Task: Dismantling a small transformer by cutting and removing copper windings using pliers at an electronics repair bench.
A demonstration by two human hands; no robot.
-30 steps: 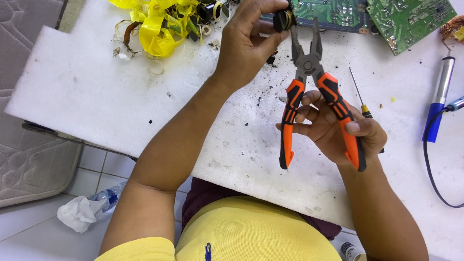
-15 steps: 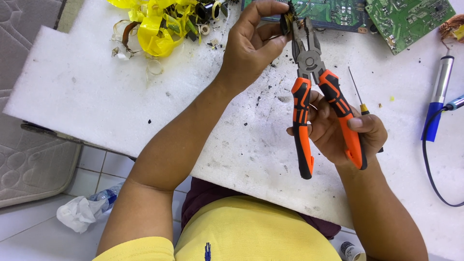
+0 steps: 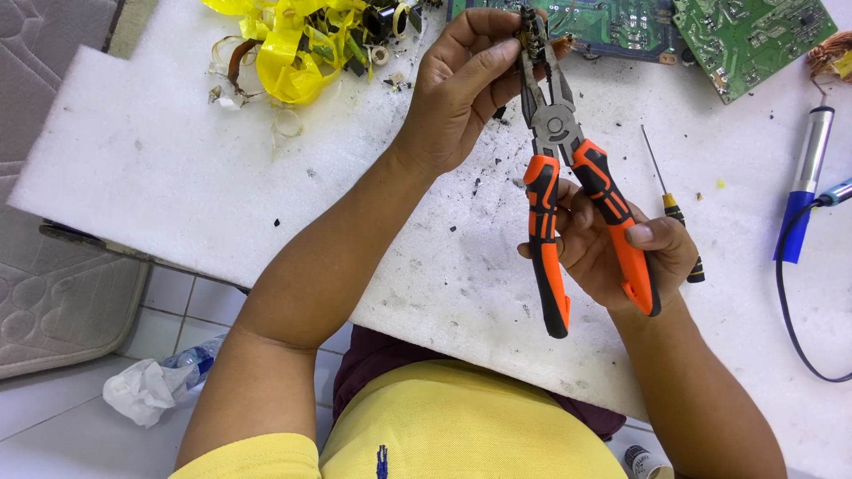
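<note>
Above the white foam board (image 3: 177, 177), head view: the right hand (image 3: 612, 244) is clamped on the orange-handled pliers (image 3: 568, 177), long axis up-left, nose meeting the small dark part (image 3: 531, 25) pinched in the left hand (image 3: 461, 84), just above it.

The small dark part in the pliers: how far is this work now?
Done: yellow tape scraps lie stripped on the white foam sheet. In hand: the left hand holds a small dark component in the orange-handled pliers, gripped by the right hand. Left: green circuit boards look intact.
</note>
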